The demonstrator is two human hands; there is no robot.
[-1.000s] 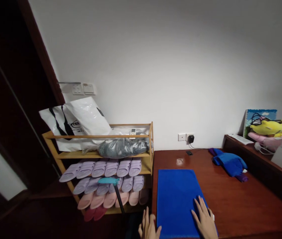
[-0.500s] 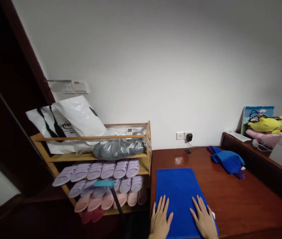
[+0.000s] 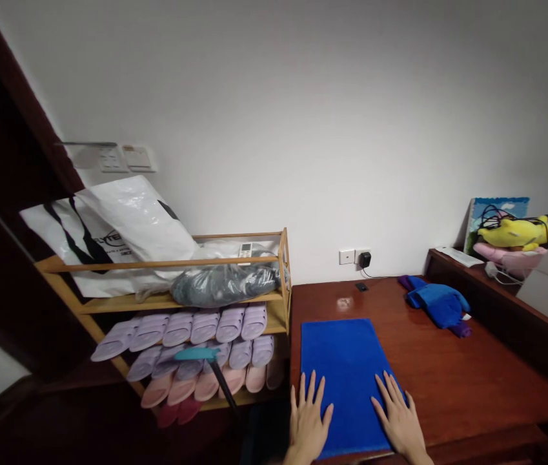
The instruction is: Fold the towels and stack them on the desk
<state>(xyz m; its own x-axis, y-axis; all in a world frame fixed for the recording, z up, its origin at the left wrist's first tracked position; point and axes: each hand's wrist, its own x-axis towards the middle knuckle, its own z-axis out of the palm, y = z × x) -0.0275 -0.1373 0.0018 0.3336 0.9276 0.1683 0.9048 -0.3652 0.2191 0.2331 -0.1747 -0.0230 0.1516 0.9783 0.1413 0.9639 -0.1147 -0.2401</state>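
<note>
A blue cloth (image 3: pixel 344 368) lies spread flat on the reddish-brown table (image 3: pixel 452 381), its near edge close to the table's front edge. My left hand (image 3: pixel 308 416) rests on the cloth's near left edge with its fingers spread. On the near right edge lies my right hand (image 3: pixel 399 413), palm down and fingers apart. Neither hand grips anything. Farther back on the right sits a crumpled blue and purple cloth (image 3: pixel 441 303), away from both hands.
Left of the table stands a wooden rack (image 3: pixel 283 278) with slippers (image 3: pixel 206 326), a white bag (image 3: pixel 133 219) and a dark plastic-wrapped bundle (image 3: pixel 225 284). A black plug (image 3: pixel 365 259) is in the wall. A raised ledge at right holds a yellow plush toy (image 3: pixel 516 232).
The view has shifted slightly, so most things appear a little higher and farther left. My right hand has moved slightly outward to the cloth's right edge. Both hands stay spread.
</note>
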